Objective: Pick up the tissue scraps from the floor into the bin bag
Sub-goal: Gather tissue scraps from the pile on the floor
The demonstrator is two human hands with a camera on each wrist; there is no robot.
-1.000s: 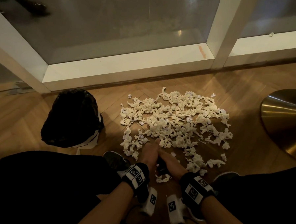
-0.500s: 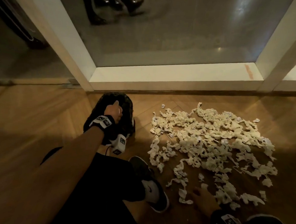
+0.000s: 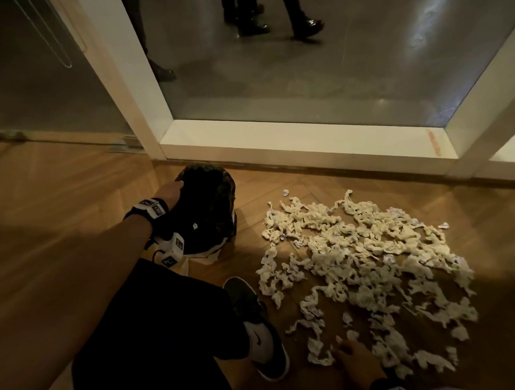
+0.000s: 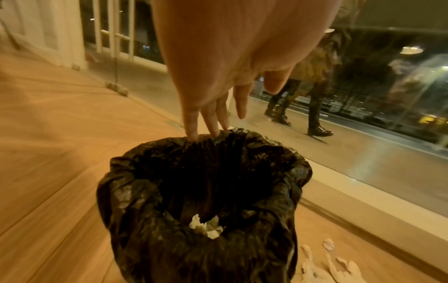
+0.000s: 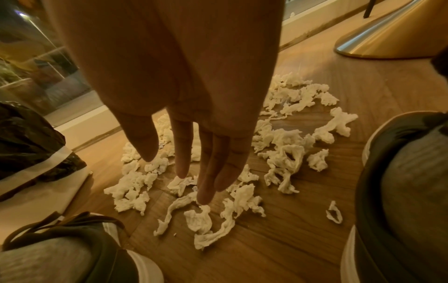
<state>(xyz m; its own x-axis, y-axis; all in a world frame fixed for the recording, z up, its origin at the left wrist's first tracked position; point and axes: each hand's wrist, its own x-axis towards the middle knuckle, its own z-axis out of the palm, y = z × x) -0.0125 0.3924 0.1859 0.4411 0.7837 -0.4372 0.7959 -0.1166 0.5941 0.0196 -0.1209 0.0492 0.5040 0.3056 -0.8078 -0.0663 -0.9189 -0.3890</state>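
A black bin bag (image 3: pixel 210 210) lines a small white bin on the wooden floor, left of a wide pile of white tissue scraps (image 3: pixel 366 260). My left hand (image 3: pixel 171 190) reaches over the bag. In the left wrist view its straight fingertips (image 4: pixel 194 134) touch the far rim of the bin bag (image 4: pixel 126 183), holding nothing. A few tissue scraps (image 4: pixel 206 227) lie deep inside. My right hand (image 3: pixel 352 358) hangs low at the pile's near edge. In the right wrist view its fingers (image 5: pixel 203 195) are straight, just above loose tissue scraps (image 5: pixel 201 216), gripping none.
A white window frame (image 3: pixel 297 143) and glass run along the far side, with people's legs (image 3: pixel 301 21) passing outside. My dark shoes (image 3: pixel 261 329) stand beside the pile. A brass pedestal base (image 5: pixel 387 38) sits to the right. Bare wooden floor (image 3: pixel 55 214) lies left of the bag.
My left hand went from the pile across to the bag, and its fingers now lie straight on the rim. The right hand stayed low at the pile's near edge.
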